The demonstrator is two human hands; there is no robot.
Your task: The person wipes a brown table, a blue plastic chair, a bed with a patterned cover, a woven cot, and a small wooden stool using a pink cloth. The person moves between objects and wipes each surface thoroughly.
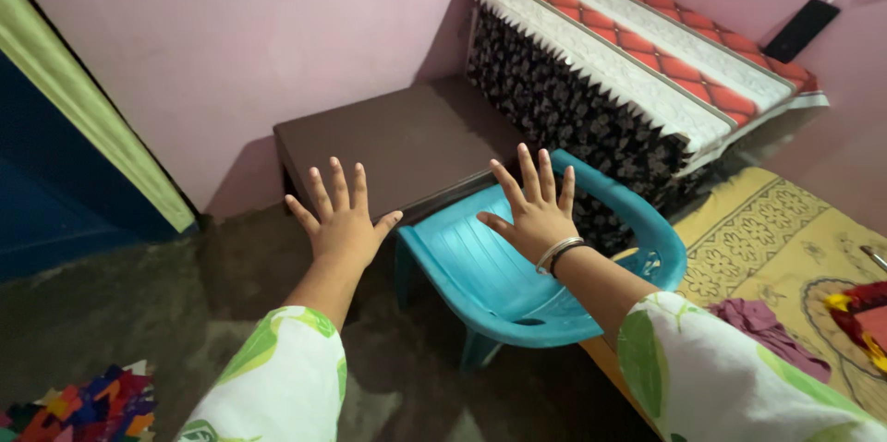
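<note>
Above the dark floor (111, 331), the left hand (340, 220) hovers with fingers spread, holding nothing. Just right, the right hand (534, 209), fingers likewise splayed and empty, hangs over the blue plastic chair (490, 266), whose seat faces the low brown table (397, 142).

A dark, rough floor (111, 313) runs beneath both spread hands. Just past the fingertips of the left hand (340, 220) stands a low brown table (388, 142), its top bare. Under the fingers of the right hand (534, 211) stands a blue plastic chair (490, 266), on the floor, its seat bare. Beyond those fingers a cloth-covered bench (647, 63) carries a red-and-white patterned runner (684, 45) and a black phone (800, 29) at its far end. Well behind the left fingers, near the sleeve, coloured paper scraps (88, 405) lie on the floor. Right of the right fingers, a yellow patterned bedspread (776, 230) bears a purple cloth (762, 322).
</note>
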